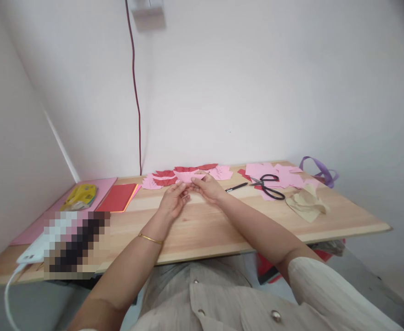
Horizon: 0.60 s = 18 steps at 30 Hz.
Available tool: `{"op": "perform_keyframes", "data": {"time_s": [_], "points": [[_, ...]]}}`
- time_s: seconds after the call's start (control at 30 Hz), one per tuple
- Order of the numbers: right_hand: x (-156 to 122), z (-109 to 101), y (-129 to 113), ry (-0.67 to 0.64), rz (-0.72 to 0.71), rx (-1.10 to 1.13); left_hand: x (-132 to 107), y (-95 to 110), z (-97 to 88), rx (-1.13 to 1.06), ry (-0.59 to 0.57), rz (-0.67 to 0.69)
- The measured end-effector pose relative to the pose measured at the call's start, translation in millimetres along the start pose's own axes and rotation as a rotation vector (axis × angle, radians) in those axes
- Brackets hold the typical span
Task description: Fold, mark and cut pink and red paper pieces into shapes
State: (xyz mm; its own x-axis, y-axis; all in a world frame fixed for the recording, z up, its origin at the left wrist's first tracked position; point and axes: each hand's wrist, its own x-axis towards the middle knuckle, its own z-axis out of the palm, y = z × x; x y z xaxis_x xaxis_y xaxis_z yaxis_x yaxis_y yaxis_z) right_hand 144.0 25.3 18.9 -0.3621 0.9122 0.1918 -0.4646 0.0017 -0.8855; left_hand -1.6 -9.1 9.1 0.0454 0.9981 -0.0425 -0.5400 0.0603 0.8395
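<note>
- The paper, a pink piece, is held between both hands over the middle of the worktop, in front of the row of cut pieces
- Left hand: grip nearly closed, thumb and fingertips pinching the paper at its lower left edge, the other fingers curled in
- Right hand: grip closed on the right end of the paper, thumb in front, a finger behind
- Whether the paper touches the worktop, I cannot tell
- Cut pieces, red and pink, lie overlapping along the wall, behind the hands and out to both sides
- Pen, black, lies slantwise just right of the right hand
- Scissors lie right of the pen, black handles apart, blades pointing left towards its end, over some of the scraps
- Scraps, mostly pink with some red, spread beside and behind the scissors
- Tan paper, crumpled, lies nearer the person, with the purple ribbon looped behind it
- Red sheets lie stacked well left of the hands, at the edge of the pink sheet
- Packet, yellow, lies on the pink sheet
- Device, white, partly hidden by a blurred patch, sits at the left near edge, its cable hanging off
</note>
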Motion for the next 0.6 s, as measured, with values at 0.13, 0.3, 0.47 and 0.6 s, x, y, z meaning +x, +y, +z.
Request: {"op": "perform_keyframes", "data": {"time_s": [0.13,0.3,0.47,0.6], "points": [[-0.4,-6.2,1.6,-0.037,-0.244,-0.387,0.4,2.7,-0.5,-0.108,0.064,-0.018],[2.7,-14.7,-1.9,-0.138,-0.579,-0.886,3.3,2.8,-4.1,-0.022,0.072,0.057],[0.5,-18.2,-11.0,-0.369,-0.423,-0.903,8.7,3.6,-13.1,0.224,0.137,0.210],[1.4,-21.8,-15.4,-0.207,-0.273,-0.784,7.3,5.9,-15.6,0.590,0.060,0.330]]}}
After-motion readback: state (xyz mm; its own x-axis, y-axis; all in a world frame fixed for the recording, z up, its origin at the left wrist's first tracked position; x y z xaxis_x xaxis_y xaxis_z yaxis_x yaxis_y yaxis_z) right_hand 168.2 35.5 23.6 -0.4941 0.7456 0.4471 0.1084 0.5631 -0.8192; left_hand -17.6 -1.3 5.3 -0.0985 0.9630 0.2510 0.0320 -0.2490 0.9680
